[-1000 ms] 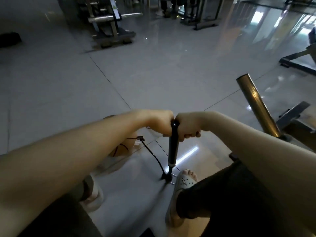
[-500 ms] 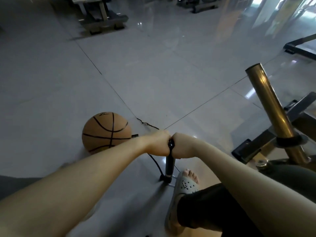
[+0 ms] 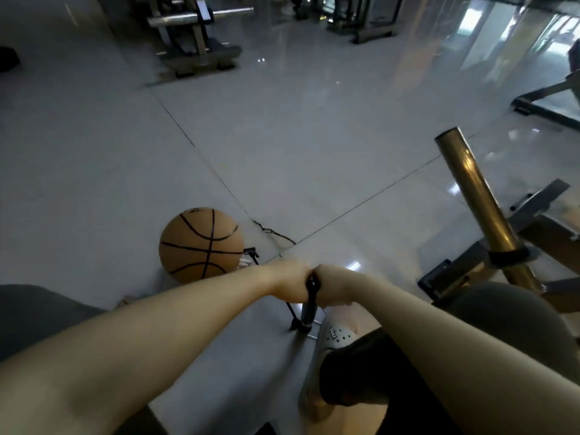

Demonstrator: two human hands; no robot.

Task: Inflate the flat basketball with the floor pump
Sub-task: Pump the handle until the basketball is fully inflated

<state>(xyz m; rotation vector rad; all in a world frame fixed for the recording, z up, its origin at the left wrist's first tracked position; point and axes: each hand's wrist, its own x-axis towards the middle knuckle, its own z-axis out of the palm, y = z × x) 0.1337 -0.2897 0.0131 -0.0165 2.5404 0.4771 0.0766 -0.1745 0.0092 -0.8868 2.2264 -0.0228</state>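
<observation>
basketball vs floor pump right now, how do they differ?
The basketball is round, orange-brown with black seams; the floor pump is a slim dark tube. The basketball lies untouched; the floor pump stands upright, its handle gripped by the left hand and right hand. Both sit on the grey tiles, linked by a black hose.

Bare forearms [image 3: 150, 346], dark trousers [image 3: 370, 368].
The white clog [image 3: 337, 335] at near right has round holes and a small charm on top.
</observation>
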